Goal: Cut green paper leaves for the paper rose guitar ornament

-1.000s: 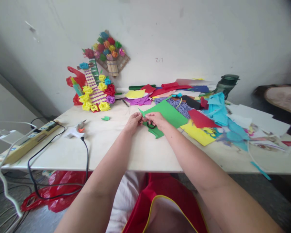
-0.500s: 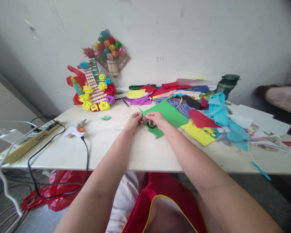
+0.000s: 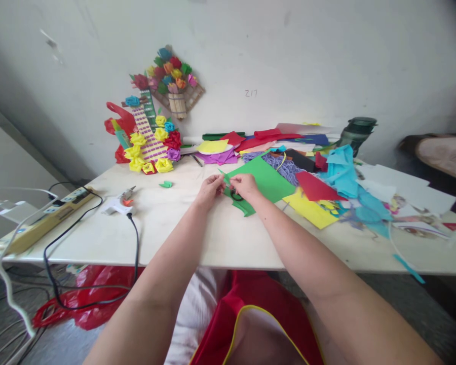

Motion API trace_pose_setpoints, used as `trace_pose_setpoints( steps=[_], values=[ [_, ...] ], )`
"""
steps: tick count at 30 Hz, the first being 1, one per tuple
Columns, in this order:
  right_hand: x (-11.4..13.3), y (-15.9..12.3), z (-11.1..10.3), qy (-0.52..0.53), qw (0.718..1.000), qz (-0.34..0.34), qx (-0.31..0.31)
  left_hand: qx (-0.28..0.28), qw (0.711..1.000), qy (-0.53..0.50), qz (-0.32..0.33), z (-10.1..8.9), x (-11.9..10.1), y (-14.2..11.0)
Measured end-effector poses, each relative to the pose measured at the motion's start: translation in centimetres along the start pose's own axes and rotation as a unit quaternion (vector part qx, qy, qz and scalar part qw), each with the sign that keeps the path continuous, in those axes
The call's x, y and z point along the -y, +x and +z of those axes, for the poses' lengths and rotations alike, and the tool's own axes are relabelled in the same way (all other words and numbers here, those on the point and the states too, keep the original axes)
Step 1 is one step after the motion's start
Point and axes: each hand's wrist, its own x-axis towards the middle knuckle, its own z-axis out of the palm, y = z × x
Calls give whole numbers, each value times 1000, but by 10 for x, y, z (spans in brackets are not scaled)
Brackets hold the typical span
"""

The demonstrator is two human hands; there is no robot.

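Note:
My left hand [image 3: 210, 188] and my right hand [image 3: 243, 186] meet over the table, both pinching a small green paper piece [image 3: 224, 178] between their fingertips. A dark scissors handle [image 3: 235, 195] lies just under my right hand on a green offcut [image 3: 244, 206]. A large green sheet [image 3: 265, 178] lies right behind my hands. A small folded green piece [image 3: 165, 185] sits alone to the left.
Coloured sheets: red [image 3: 314, 186], yellow [image 3: 310, 208] and blue [image 3: 342, 170] cover the right of the white table [image 3: 220, 243]. A paper-flower craft [image 3: 149, 142] leans on the wall. A glue gun [image 3: 118, 205] and power strip [image 3: 45, 219] lie at left; a dark bottle [image 3: 354, 133] stands at the back.
My hands stay together on the green piece; the fingers shift slightly. The view has barely moved.

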Motion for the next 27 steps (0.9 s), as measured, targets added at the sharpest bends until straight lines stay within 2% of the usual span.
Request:
trace_pose_setpoints(
  steps=[4, 8, 19, 27],
  values=[
    [6, -7, -4, -199, 976, -78, -43, -37, 999, -22, -13, -1, -2, 0],
    [12, -13, -7, -289, 951, -105, -41, -51, 998, -33, -22, 0, -4, 0],
    [14, -17, -8, -360, 918, -165, -8, -53, 996, -65, -38, -1, -5, 0],
    [20, -20, -10, -383, 908, -169, 17, -61, 995, -70, -43, 0, -7, 0]
  ],
)
